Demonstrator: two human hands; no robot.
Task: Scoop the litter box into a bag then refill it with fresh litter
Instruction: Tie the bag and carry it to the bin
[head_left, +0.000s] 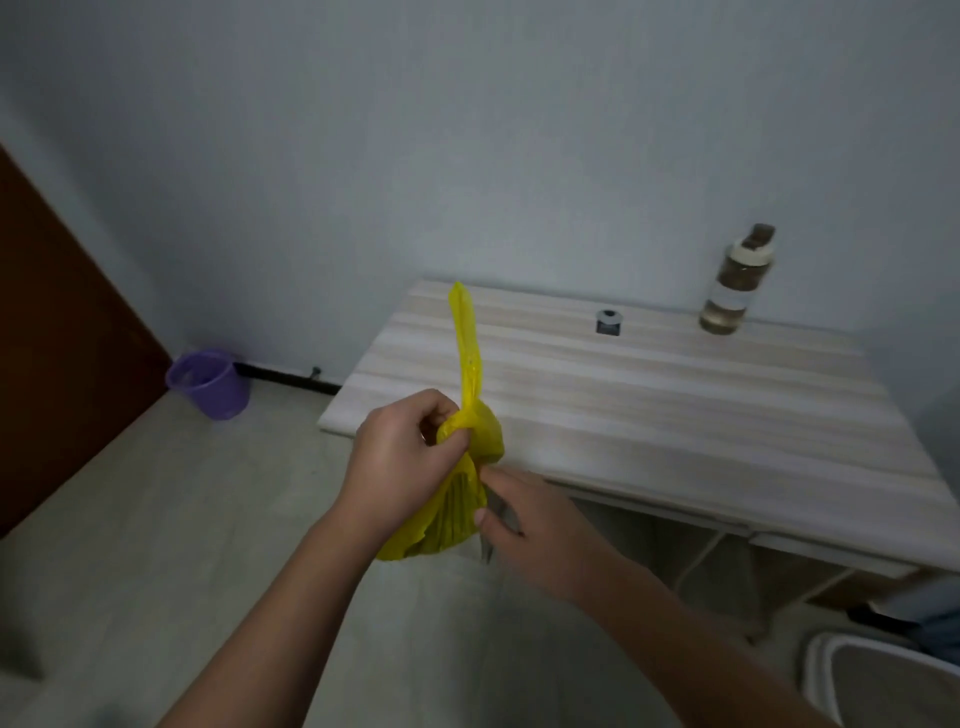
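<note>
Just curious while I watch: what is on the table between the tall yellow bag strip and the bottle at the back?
In the head view, a small dark object sits on the table between the yellow bag and the bottle; too small to identify.

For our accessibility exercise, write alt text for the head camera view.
Two hands hold a yellow plastic bag in mid-air: left hand pinches its gathered neck, right hand touches its side. Behind stands a pale wooden table with a bottle.

The white container (883, 680) at the lower right is cut by the frame edge; the bottle (735, 283) at the upper right is blurred.
</note>
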